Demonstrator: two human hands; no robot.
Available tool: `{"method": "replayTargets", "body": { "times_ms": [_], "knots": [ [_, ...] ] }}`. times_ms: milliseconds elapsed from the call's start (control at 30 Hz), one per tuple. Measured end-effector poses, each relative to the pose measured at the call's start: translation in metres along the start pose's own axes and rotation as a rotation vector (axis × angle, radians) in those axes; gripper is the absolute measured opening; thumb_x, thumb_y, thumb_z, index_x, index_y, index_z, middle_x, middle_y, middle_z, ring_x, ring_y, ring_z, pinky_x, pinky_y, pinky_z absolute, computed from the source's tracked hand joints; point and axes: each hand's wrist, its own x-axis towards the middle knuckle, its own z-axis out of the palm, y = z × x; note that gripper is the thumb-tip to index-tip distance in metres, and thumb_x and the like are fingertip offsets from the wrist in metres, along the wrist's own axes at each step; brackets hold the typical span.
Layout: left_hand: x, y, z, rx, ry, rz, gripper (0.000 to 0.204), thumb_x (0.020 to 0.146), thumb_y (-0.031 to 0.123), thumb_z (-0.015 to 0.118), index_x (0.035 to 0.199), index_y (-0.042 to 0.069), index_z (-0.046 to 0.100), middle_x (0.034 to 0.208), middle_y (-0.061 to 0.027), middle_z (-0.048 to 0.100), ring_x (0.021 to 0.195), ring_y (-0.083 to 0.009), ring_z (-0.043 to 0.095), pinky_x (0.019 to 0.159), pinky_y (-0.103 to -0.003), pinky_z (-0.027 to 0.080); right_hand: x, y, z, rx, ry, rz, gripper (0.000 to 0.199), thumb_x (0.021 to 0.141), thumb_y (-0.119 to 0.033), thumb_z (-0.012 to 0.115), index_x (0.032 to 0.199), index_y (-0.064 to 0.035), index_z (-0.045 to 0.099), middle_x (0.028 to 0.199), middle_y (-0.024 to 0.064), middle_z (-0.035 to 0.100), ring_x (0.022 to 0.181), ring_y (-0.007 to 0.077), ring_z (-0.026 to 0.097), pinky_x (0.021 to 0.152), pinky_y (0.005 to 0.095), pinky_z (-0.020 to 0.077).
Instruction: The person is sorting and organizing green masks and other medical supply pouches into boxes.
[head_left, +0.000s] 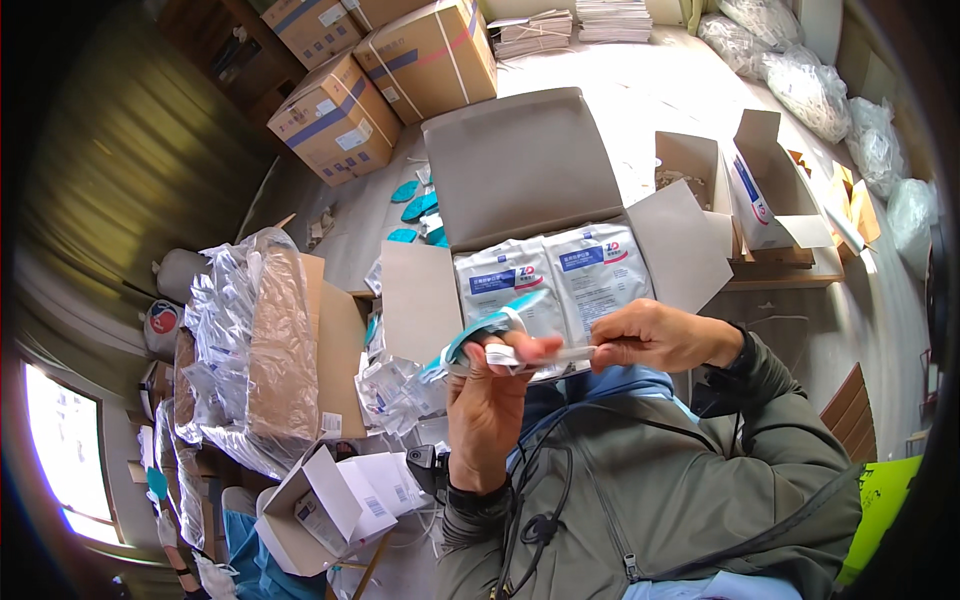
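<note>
My left hand (488, 400) is raised in front of my chest, its fingers closed round a teal face mask (492, 322) with white straps. A white strap (562, 354) runs taut from the mask to my right hand (655, 338), which pinches it between thumb and fingers. Just beyond both hands stands an open carton (525, 165) with its flaps spread. Two silver-white packets (600, 268) with blue and red print lie side by side at its top; my hands partly cover their near ends.
More teal masks (420, 206) and clear wrappers (385, 385) lie left of the carton. A box of silvery plastic bags (225, 340) stands further left, near a small open white box (315, 510). Closed cartons (335, 115) are stacked behind. Another person's blue-clad leg (245, 550) shows lower left.
</note>
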Motion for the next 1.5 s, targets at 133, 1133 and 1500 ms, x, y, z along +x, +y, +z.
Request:
{"method": "replayTargets", "body": {
  "times_ms": [133, 1133, 1500],
  "knots": [
    [0.001, -0.005, -0.010, 0.203, -0.021, 0.011, 0.029, 0.097, 0.032, 0.037, 0.091, 0.007, 0.050, 0.087, -0.0070, 0.055, 0.088, -0.0189, 0.053, 0.079, -0.031, 0.043, 0.003, -0.005, 0.002, -0.226, -0.014, -0.004, 0.021, 0.088, -0.017, 0.059, 0.090, 0.0040, 0.058, 0.074, 0.0123, 0.059, 0.066, 0.0158, 0.055, 0.061, 0.0281, 0.0433],
    [-0.012, -0.004, -0.028, 0.650, -0.101, -0.235, 0.016, 0.094, 0.012, 0.047, 0.102, 0.001, 0.056, 0.107, -0.0072, 0.058, 0.077, -0.0082, 0.051, 0.058, -0.020, 0.039, -0.069, 0.022, -0.175, -1.029, 1.039, -0.077, 0.014, 0.088, -0.006, 0.050, 0.098, -0.0007, 0.058, 0.090, 0.0102, 0.060, 0.081, 0.0230, 0.058, 0.071, 0.0298, 0.0436],
    [0.018, -0.043, -0.018, 0.685, -0.122, -0.137, 0.017, 0.089, 0.003, 0.054, 0.106, 0.001, 0.053, 0.110, -0.0118, 0.058, 0.080, -0.0146, 0.056, 0.071, -0.027, 0.048, 0.001, -0.016, -0.042, -0.840, 0.530, -0.422, 0.022, 0.074, -0.012, 0.070, 0.092, -0.0039, 0.061, 0.104, 0.0114, 0.060, 0.100, 0.0273, 0.056, 0.086, 0.0369, 0.0441]
  ]
}}
